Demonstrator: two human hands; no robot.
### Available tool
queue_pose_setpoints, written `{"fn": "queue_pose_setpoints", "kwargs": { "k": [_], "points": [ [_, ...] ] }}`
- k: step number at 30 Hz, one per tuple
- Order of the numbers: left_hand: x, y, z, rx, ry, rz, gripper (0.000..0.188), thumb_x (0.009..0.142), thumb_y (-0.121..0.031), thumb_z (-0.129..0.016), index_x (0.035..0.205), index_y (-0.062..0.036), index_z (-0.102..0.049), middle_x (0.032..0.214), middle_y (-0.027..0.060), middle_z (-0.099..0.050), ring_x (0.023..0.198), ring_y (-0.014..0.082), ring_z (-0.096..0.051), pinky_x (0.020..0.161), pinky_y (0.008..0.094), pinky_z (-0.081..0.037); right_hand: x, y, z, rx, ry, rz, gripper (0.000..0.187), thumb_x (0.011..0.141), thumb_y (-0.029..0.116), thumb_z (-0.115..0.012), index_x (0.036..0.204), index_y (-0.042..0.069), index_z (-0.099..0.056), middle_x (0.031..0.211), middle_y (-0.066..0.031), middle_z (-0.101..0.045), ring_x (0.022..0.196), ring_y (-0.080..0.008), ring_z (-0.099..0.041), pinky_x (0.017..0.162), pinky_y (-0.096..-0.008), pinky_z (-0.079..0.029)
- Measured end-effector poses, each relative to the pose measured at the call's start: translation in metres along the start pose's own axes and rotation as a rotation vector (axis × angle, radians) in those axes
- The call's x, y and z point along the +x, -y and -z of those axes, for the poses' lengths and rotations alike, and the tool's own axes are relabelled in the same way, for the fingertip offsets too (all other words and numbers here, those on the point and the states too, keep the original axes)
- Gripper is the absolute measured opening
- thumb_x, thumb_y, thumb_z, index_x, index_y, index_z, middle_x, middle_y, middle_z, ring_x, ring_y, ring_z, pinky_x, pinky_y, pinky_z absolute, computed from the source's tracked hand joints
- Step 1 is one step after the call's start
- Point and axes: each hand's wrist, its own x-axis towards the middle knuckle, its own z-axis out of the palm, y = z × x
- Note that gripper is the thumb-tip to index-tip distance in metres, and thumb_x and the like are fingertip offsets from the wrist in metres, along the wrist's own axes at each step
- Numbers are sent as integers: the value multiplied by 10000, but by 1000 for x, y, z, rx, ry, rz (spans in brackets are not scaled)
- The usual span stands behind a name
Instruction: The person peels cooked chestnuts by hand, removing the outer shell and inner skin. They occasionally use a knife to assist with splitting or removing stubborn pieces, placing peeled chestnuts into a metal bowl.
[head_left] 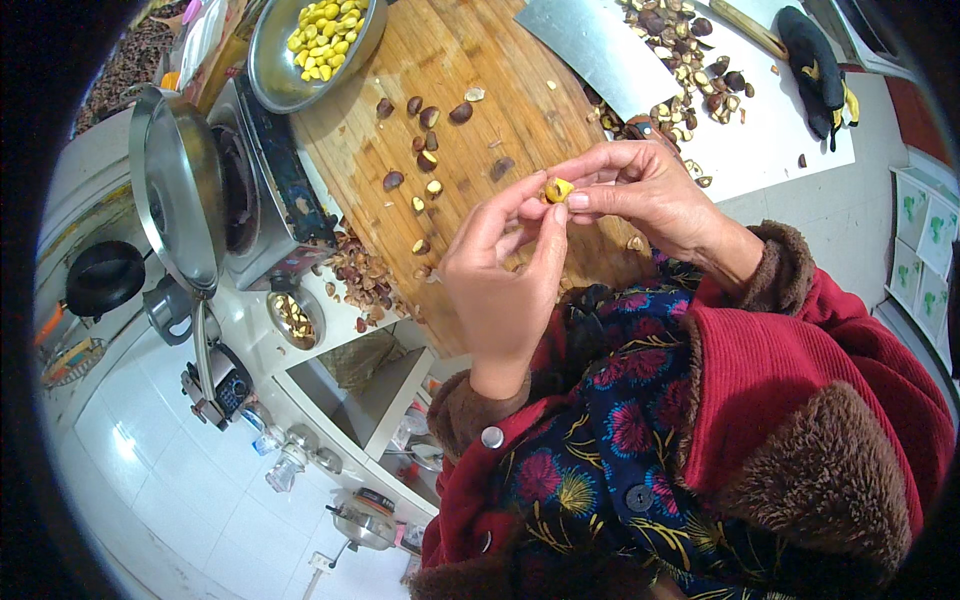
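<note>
In the middle, above a wooden cutting board [430, 75], the fingertips of my left hand [505, 270] and my right hand [665, 195] meet around a yellow peeled chestnut [559, 188]. A brownish patch shows on its surface. Thumb and fingers of both hands are closed on it. Several brown chestnuts [393, 180], some cut with pale flesh showing, lie scattered on the board to the left of my hands. A wide cleaver blade [600, 50] rests at the board's far right, beyond my right hand.
A steel bowl [268, 85] of yellow peeled chestnuts stands far left. Shell scraps [365, 275] and a small dish [314, 335] lie left of the board. A large steel pan [180, 190] stands by a stove [265, 180]. Cut chestnuts and shells [715, 85] cover the right side.
</note>
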Motion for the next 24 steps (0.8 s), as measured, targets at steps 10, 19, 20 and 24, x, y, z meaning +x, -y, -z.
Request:
{"fn": "queue_pose_setpoints", "kwargs": {
  "k": [10, 19, 20, 24],
  "points": [
    [1, -1, 1, -95, -45, 64, 170, 804, 14, -695, 967, 51, -664, 894, 93, -681, 807, 128, -663, 715, 226, -546, 1, 4, -2, -219, 31, 149, 282, 853, 41, -658, 1133, 8, -646, 1031, -60, -675, 945, -106, -625, 857, -230, -495],
    [0, -3, 1, -117, -40, 106, 132, 813, 51, -663, 942, 73, -650, 887, 87, -680, 794, 113, -657, 717, 217, -543, -3, 9, -9, -683, 14, 453, 286, 826, 70, -676, 1111, 43, -670, 973, -79, -635, 897, -149, -596, 771, -264, -476],
    [0, -2, 2, -124, -40, 101, 129, 813, 50, -663, 939, 73, -650, 879, 83, -680, 786, 112, -657, 709, 215, -542, -3, 11, -10, -684, 16, 450, 287, 825, 70, -676, 1111, 42, -669, 973, -80, -636, 896, -154, -596, 772, -266, -473],
    [0, -2, 4, -122, -31, 90, 119, 811, 47, -663, 927, 73, -651, 850, 67, -679, 754, 102, -654, 672, 207, -536, -3, 11, -11, -684, 17, 436, 288, 828, 64, -671, 1114, 40, -666, 973, -79, -638, 896, -161, -598, 783, -271, -471]
  ]
}}
